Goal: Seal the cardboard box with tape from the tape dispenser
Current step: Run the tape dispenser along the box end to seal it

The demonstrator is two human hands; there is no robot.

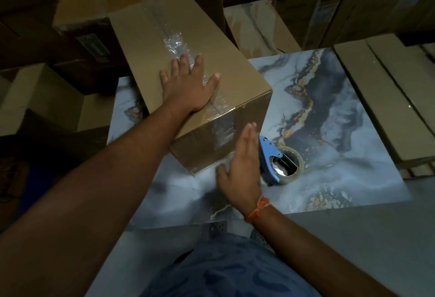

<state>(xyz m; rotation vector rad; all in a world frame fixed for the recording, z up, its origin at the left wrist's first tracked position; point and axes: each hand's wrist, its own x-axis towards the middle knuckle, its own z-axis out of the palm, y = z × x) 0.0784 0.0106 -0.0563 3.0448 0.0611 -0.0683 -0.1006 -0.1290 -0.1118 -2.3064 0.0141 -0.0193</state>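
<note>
A closed brown cardboard box (150,44) lies on a marble-patterned table (334,113). Clear tape (174,42) runs along its top seam and down the near face. My left hand (188,84) lies flat on the box top, fingers spread over the tape, holding nothing. My right hand (240,165) hovers with fingers apart beside the box's near face, empty. A blue tape dispenser (270,162) with a roll of clear tape (294,165) lies on the table just right of my right hand, partly hidden by it.
Stacked cardboard boxes (386,99) crowd the right side, the back (256,26) and the left (42,99) of the table. The table's near edge lies just in front of my body. An orange thread band (256,209) circles my right wrist.
</note>
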